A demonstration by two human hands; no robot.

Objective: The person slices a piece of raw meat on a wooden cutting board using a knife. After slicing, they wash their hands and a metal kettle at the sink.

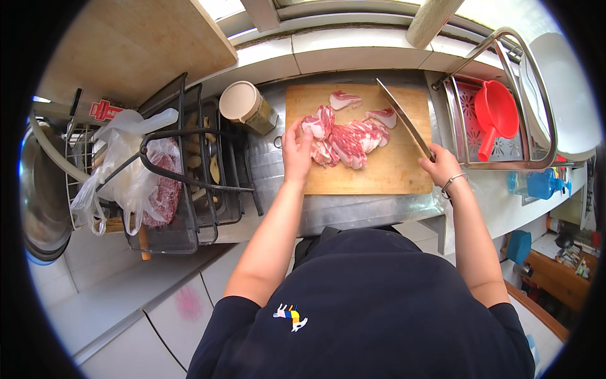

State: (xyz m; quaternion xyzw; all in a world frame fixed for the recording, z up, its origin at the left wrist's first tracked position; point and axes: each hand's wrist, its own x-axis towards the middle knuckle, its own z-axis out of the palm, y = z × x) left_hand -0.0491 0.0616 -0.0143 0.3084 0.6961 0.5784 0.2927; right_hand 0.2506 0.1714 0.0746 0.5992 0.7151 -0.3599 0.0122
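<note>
Sliced raw meat (350, 142) lies heaped in the middle of a wooden cutting board (402, 177), with one separate slice (344, 100) behind the heap and another (382, 117) at its back right. My left hand (297, 151) touches the left end of the heap, fingers curved around a fatty piece there. In my right hand (440, 166) is the handle of a kitchen knife (402, 113), whose long blade points away and to the left over the board's right part, apart from the heap. A metal bracelet circles my right wrist.
A lidded jar (246, 106) stands left of the board. Further left, a black mesh rack (189, 189) holds ginger-like pieces, beside a plastic bag (128, 170) and packed minced-looking meat (163, 189). At right, a metal rack (511, 166) carries a red plastic ladle (496, 111). A tiled ledge (350, 52) runs behind.
</note>
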